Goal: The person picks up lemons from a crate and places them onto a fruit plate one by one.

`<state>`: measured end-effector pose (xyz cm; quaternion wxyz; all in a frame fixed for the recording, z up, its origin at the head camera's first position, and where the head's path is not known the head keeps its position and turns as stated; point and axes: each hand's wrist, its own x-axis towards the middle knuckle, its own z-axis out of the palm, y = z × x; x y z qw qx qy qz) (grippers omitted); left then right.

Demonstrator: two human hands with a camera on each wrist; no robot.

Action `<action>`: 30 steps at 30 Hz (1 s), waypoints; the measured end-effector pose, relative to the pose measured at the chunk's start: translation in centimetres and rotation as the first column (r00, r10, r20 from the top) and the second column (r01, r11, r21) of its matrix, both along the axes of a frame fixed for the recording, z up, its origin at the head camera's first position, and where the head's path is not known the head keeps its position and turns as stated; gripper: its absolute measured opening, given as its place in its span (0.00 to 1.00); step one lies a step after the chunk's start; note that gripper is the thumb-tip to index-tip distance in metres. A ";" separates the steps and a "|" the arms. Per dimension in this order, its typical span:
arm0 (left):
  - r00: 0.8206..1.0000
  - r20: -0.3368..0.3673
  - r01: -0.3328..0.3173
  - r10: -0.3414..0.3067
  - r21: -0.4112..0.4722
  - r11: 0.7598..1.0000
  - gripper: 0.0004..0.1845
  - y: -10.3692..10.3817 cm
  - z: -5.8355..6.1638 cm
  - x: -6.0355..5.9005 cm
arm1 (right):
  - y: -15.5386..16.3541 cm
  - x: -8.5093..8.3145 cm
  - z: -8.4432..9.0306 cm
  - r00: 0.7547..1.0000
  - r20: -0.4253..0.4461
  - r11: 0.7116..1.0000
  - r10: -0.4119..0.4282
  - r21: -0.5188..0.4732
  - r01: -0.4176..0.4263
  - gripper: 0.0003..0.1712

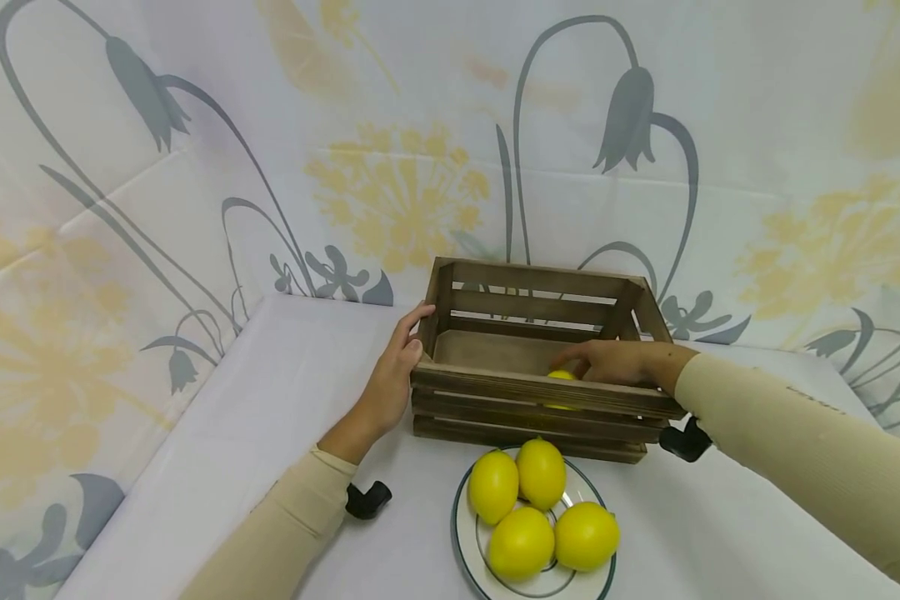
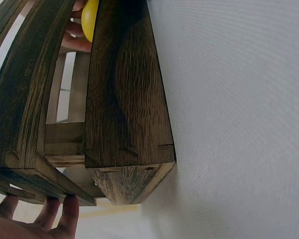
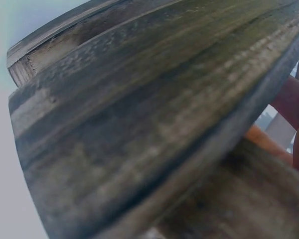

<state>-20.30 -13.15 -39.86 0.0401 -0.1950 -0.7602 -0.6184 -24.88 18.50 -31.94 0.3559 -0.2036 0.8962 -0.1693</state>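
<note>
The crate under the left hand's fingers is dark-stained wood, matt and rough-grained. The lemon beneath the right hand's fingers looks smooth with a slight sheen. Near the wrists, a glossy white plate sits on matt woven cloth.

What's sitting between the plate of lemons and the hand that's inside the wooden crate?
In the head view, the crate's slatted front wall stands between the plate and the right hand.
</note>
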 end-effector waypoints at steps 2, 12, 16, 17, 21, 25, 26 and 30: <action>1.000 -0.001 0.001 -0.001 -0.001 1.000 0.30 0.0 0.0 0.0 | 0.0 0.0 0.0 1.000 0.007 1.000 0.003 0.000 -0.003 0.32; 1.000 -0.018 -0.001 0.001 -0.012 1.000 0.28 -0.1 0.0 -0.1 | -0.1 -0.1 0.0 0.999 0.035 0.999 0.008 -0.037 -0.006 0.21; 1.000 -0.022 0.000 0.000 -0.013 1.000 0.29 -0.1 0.0 -0.1 | 0.0 0.0 -0.2 0.999 0.036 0.999 0.003 -0.052 -0.001 0.17; 1.000 -0.021 0.000 -0.001 -0.013 1.000 0.29 -0.1 0.0 -0.1 | 0.0 0.0 -0.2 0.999 0.033 0.999 0.005 -0.049 -0.003 0.17; 1.000 -0.019 0.003 -0.003 -0.013 1.000 0.29 -0.1 -0.1 -0.1 | -0.1 0.1 -0.2 1.000 0.021 1.000 0.020 -0.022 -0.019 0.26; 1.000 -0.017 0.001 -0.001 -0.011 1.000 0.28 -0.1 -0.1 -0.1 | -0.1 0.0 -0.3 0.998 -0.006 0.998 0.060 0.005 -0.060 0.25; 1.000 -0.016 0.000 0.000 -0.011 1.000 0.28 -0.1 -0.1 -0.1 | -0.1 -0.1 -0.3 0.997 -0.016 0.997 0.072 0.009 -0.072 0.24; 1.000 -0.015 -0.003 0.003 -0.011 1.000 0.28 -0.1 -0.1 -0.1 | 0.0 -0.2 -0.6 0.996 -0.046 0.997 0.078 0.015 -0.078 0.19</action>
